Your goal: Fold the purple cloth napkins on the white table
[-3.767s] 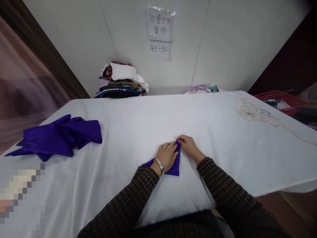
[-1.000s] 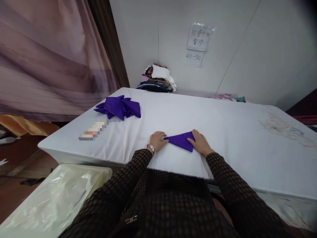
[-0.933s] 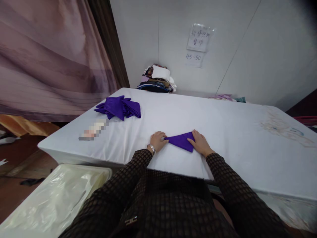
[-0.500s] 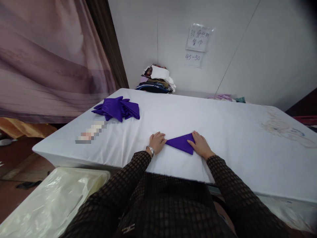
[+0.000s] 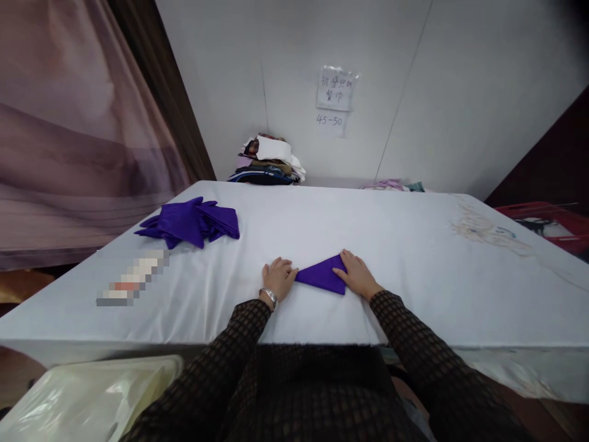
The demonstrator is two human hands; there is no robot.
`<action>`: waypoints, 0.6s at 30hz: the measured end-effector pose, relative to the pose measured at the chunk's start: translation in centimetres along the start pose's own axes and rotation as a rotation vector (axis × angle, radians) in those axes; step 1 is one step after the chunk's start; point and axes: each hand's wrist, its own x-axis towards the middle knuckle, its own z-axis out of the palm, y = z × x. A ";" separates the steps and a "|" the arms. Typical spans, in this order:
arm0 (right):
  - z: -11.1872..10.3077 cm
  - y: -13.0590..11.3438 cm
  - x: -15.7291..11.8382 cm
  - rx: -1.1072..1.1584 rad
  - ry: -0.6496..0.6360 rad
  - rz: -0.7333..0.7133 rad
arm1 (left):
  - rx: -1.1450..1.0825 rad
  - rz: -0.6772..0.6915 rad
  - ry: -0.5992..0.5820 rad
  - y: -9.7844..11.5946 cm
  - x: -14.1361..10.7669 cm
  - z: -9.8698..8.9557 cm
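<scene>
Left hand [image 5: 278, 279], fingers loosely bent, hides tip of purple cloth [image 5: 322, 275]; right hand [image 5: 358, 275] presses its wide end. Long axis sideways, narrowing leftward.

I see a big tabletop [image 5: 294, 215] with a smooth white cover on it. The folded purple cloth [image 5: 322, 275] lies flat on it, close to the person's side. It looks like a triangle, with its thin tip to the left and its wide end to the right. Left of that cloth and farther back is a messy purple pile [image 5: 184, 223]. Also left of it is a long thing [image 5: 132, 279], too blocky to tell what it is. Little creases [image 5: 209, 294] run in the white cover there. Well to its right, the cover has a tan and blue flower picture [image 5: 483, 229].
</scene>
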 end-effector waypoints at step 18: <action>-0.4 -0.2 0.1 0.031 -0.005 0.009 | 0.198 -0.016 0.083 0.6 -0.4 -0.9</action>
